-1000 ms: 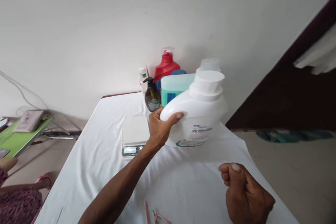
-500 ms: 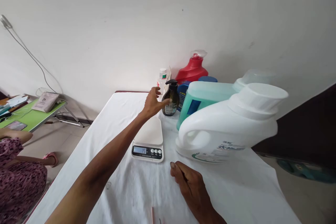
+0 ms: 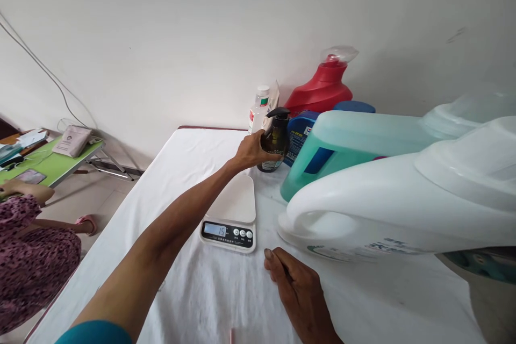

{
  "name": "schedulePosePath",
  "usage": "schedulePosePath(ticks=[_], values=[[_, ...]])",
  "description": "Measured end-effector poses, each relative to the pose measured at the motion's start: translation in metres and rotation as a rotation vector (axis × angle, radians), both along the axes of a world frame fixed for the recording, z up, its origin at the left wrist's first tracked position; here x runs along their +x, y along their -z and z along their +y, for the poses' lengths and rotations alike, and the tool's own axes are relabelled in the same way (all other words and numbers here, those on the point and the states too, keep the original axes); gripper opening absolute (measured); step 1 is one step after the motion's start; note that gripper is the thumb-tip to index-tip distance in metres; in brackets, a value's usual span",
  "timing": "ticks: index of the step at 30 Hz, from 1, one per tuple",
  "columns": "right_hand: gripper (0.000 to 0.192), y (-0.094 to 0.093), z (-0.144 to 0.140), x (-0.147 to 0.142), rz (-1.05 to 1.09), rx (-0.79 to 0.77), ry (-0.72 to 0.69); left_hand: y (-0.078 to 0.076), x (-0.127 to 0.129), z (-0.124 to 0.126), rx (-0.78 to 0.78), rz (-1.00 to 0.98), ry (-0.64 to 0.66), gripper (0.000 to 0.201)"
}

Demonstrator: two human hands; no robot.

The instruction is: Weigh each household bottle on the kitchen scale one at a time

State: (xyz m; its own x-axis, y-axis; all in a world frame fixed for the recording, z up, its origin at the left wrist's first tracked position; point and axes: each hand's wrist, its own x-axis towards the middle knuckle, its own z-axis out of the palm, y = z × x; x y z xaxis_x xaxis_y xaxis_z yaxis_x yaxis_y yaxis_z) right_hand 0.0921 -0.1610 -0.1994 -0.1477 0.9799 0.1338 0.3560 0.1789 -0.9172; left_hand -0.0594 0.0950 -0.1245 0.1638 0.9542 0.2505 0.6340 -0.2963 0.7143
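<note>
White table [image 3: 161, 215]: one scale [image 3: 231, 215], left hand [image 3: 252, 151] gripping one pump bottle [image 3: 274, 141].

The dark bottle [image 3: 275, 142] is glossy translucent plastic with a matt black pump. The white jug [image 3: 403, 209] is smooth, semi-gloss plastic; the teal jug [image 3: 346, 142] is translucent plastic. The scale [image 3: 233, 213] has a smooth white plastic top. The tablecloth [image 3: 193, 279] is matt white cloth, lightly creased.

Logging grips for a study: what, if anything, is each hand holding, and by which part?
The left hand grips the dark pump bottle around its body. The right hand rests on the white tablecloth, holding nothing.
</note>
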Motion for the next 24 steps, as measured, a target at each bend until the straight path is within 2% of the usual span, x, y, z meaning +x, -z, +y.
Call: schedulePosePath(ticks=[3, 7, 10, 13, 15, 18, 24], values=[[0.057, 0.0, 0.001, -0.001, -0.009, 0.012, -0.009, -0.006, -0.006, -0.003, 0.025, -0.089, -0.048, 0.047], [0.054, 0.002, 0.001, -0.001, -0.014, 0.013, -0.019, -0.035, -0.03, -0.022, 0.071, -0.214, -0.024, 0.049], [0.052, 0.0, 0.001, -0.002, -0.014, 0.003, -0.029, -0.063, -0.053, -0.054, 0.092, -0.211, 0.025, 0.048], [0.052, -0.002, 0.001, -0.002, -0.015, -0.012, -0.037, -0.079, -0.072, -0.093, 0.082, -0.204, 0.056, 0.048], [0.053, -0.001, 0.001, -0.002, -0.017, -0.02, -0.038, -0.08, -0.08, -0.116, 0.069, -0.194, 0.054, 0.048], [0.054, 0.0, 0.002, -0.002, -0.029, -0.018, -0.034, -0.073, -0.085, -0.139, 0.037, -0.169, 0.024, 0.048], [0.056, -0.003, 0.003, -0.001, -0.026, -0.025, -0.034, -0.056, -0.085, -0.153, -0.024, -0.17, 0.01, 0.048]])
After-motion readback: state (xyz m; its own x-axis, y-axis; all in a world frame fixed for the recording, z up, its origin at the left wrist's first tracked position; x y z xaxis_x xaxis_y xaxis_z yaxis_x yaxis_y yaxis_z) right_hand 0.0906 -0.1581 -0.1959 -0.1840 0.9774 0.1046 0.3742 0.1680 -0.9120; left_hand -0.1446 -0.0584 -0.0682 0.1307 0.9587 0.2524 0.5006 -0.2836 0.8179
